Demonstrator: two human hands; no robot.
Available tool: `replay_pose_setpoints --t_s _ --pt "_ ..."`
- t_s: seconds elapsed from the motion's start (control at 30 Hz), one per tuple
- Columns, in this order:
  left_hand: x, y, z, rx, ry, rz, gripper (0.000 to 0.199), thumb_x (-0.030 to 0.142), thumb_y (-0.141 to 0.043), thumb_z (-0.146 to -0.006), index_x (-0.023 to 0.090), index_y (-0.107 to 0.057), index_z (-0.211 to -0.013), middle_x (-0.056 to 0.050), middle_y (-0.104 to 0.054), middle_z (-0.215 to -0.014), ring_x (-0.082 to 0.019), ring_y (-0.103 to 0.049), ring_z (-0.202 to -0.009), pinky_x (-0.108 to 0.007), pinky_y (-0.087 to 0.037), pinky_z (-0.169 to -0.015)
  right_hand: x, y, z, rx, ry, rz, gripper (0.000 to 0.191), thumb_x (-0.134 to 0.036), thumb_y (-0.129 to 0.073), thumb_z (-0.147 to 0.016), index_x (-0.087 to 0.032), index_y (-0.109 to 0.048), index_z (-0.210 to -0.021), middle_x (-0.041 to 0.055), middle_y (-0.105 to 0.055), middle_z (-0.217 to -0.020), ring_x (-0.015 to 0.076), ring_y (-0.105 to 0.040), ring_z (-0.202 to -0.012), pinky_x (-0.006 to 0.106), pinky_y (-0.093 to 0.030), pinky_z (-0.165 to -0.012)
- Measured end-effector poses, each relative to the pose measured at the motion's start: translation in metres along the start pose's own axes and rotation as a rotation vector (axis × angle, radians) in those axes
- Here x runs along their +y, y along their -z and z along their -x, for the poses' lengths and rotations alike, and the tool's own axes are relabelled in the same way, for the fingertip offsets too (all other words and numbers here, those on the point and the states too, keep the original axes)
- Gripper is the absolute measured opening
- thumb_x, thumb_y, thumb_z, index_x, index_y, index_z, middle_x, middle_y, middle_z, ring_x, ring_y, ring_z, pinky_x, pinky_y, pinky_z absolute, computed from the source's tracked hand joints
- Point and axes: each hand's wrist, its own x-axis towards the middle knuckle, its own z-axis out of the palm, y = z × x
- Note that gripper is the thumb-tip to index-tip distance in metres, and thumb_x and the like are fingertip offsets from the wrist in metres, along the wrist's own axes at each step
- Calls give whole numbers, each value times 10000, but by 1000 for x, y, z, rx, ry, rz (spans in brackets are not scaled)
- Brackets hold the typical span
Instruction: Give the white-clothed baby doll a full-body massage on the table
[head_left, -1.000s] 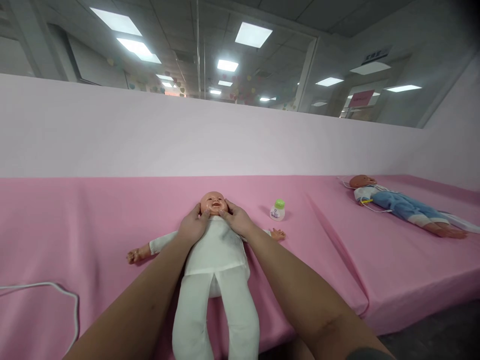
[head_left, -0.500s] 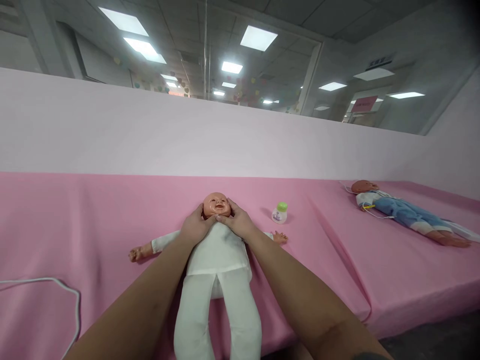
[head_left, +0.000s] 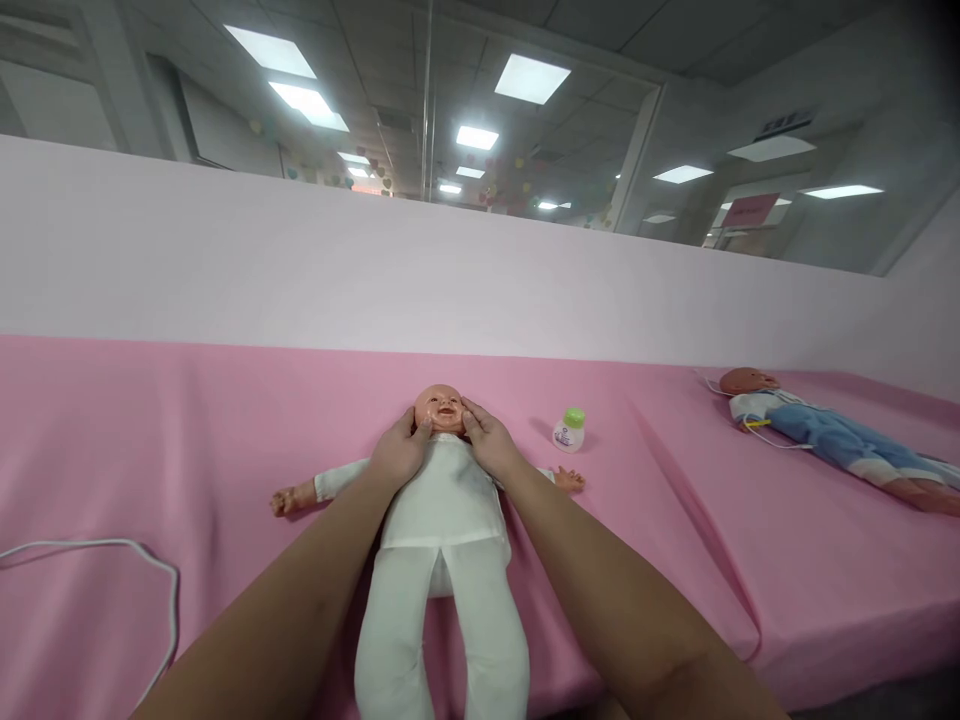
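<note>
A baby doll (head_left: 448,500) in white clothes lies on its back on the pink sheet, arms spread out, its legs towards me. Its bare head sits between my two hands. My left hand (head_left: 401,447) cups one side of the head, with the thumb on the cheek near the jaw. On the other side my right hand (head_left: 487,440) holds the head the same way, thumb at the cheek. The fingers of both hands are partly hidden beside and behind the head. A small clear bottle (head_left: 568,432) with a green cap stands to the right, past the doll's outstretched hand.
A second doll (head_left: 832,432) in blue and white clothes lies far right, with thin tubing on it. A white cable (head_left: 174,600) curves over the pink sheet (head_left: 225,420) at left. Behind the padded surface runs a white wall (head_left: 420,270) with glass above.
My thumbs have moved apart from under the doll's chin, outward and up onto its cheeks. The view has turned slightly left, so everything appears shifted right.
</note>
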Motion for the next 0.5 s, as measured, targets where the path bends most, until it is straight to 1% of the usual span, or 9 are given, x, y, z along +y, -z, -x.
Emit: replay_pose_setpoints --t_s 0.07,0.13,0.2,0.23,0.3,0.4,0.5 --pt "2 1 1 -1 0 0 603 617 -476 -958 218 -604 -1390 -108 -698 -1333 -332 -648 -1226 -419 -496 -1021 1 -1 0 -7 -10 33 633 -566 -653 -937 -287 -536 -1494 39 -611 -1454 255 -555 -1364 444 -386 -1203" --pt "4 1 2 -25 4 3 618 636 -521 -930 219 -608 -1378 -108 -713 -1305 -331 -667 -1189 -408 -514 -987 3 -2 1 -27 -30 30 756 -532 -771 -852 -300 -500 -1519 47 -641 -1415 271 -602 -1306 455 -438 -1164" --pt "4 2 3 -47 -1 1 626 647 -572 -900 228 -608 -1363 -101 -727 -1277 -324 -685 -1147 -391 -527 -949 5 -3 0 -22 -50 3 838 -488 -850 -776 -299 -502 -1514 55 -659 -1389 280 -635 -1257 457 -477 -1126" --pt "4 2 3 -52 -7 -4 624 650 -586 -892 234 -607 -1356 -97 -731 -1265 -319 -690 -1131 -386 -530 -934 5 -3 0 -13 -54 -8 842 -470 -868 -754 -294 -518 -1500 58 -663 -1383 283 -641 -1246 458 -486 -1116" --pt "3 2 3 -47 -15 -22 603 647 -586 -895 243 -607 -1343 -90 -739 -1241 -312 -698 -1103 -379 -531 -911 5 -3 0 -2 -52 -28 790 -447 -864 -755 -276 -559 -1463 64 -669 -1374 283 -641 -1246 459 -489 -1110" --pt "1 1 2 -33 -10 -37 546 609 -543 -931 246 -615 -1333 -87 -745 -1223 -304 -701 -1084 -375 -526 -904 1 1 -1 -36 -27 -69 614 -445 -773 -846 -248 -618 -1406 74 -675 -1368 275 -636 -1257 460 -470 -1124" --pt "-1 0 1 -9 -8 -19 521 580 -475 -971 248 -623 -1345 -75 -737 -1252 -294 -687 -1121 -382 -513 -955 -1 4 -2 -58 -10 -67 504 -481 -683 -918 -243 -661 -1362 72 -670 -1375 274 -631 -1265 467 -444 -1146"
